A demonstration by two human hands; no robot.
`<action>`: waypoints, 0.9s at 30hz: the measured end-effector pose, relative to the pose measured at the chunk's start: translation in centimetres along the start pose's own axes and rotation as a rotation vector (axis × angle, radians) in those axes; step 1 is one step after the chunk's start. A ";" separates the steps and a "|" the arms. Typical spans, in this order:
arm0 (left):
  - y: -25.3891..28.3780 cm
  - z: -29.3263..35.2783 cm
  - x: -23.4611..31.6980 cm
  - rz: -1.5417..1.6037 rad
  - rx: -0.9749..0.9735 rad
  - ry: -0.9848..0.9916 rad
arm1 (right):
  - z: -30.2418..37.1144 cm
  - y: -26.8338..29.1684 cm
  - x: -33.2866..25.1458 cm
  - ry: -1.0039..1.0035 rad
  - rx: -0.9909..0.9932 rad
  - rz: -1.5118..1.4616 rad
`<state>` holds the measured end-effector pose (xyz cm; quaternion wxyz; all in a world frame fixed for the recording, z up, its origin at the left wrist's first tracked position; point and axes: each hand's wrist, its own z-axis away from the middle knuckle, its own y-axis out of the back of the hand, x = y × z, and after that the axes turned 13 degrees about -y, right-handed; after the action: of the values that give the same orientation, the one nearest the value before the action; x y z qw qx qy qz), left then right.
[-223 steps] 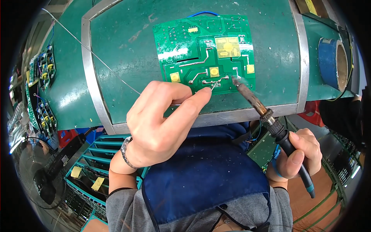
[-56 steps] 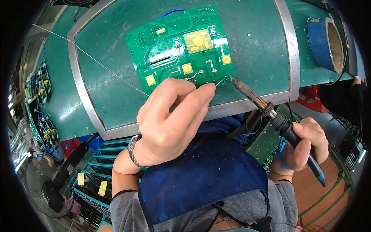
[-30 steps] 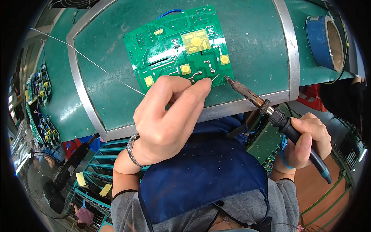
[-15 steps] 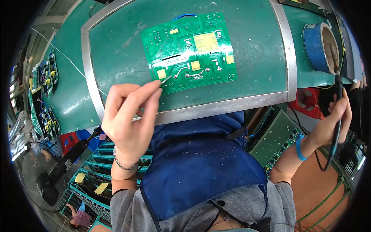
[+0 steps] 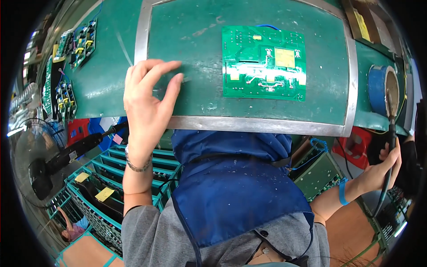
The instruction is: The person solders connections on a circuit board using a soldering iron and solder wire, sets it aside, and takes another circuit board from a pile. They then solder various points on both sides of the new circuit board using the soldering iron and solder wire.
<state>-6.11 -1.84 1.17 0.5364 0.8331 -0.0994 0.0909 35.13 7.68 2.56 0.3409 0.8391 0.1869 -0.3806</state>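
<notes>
On the green, metal-edged tabletop (image 5: 327, 53), a nearly square green circuit board with yellow patches (image 5: 262, 55) lies flat between the two hands, to the right of the left hand (image 5: 151, 86) and up and to the left of the right hand (image 5: 384, 168). The board is a little wider than deep, so its longer axis seems to run left to right, roughly along the near silver metal edging (image 5: 262, 126). The left hand is clearly the nearer, yet apart from the board; its thumb and forefinger are spread, and a thin pale wire (image 5: 123, 48) runs to behind it, though whether the curled fingers grip that wire I cannot tell. The right hand, well apart, is wrapped round a black-handled soldering iron (image 5: 391, 135), the tip standing at the mouth of a hollow blue roll with a tan core (image 5: 376, 93). Bare green surface surrounds the board. Component-laden green boards (image 5: 83, 44) sit at far left, and a black-bodied fan (image 5: 42, 178) stands below them.
</notes>
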 end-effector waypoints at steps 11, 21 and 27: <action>-4.3 -8.5 -2.0 0.868 -0.410 0.164 | 6.8 -5.4 -1.9 -0.417 -0.343 -0.536; -5.1 -9.8 -3.1 0.985 -0.514 0.219 | 7.1 -7.9 -0.5 -0.529 -0.448 -0.873; -5.4 -10.0 -3.5 1.029 -0.519 0.211 | 7.4 -8.3 -1.0 -0.517 -0.410 -0.825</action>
<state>-8.57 9.65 -0.38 0.6169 0.5054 -0.4562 0.3948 25.93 8.09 -3.76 0.3550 0.4904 0.4819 -0.6334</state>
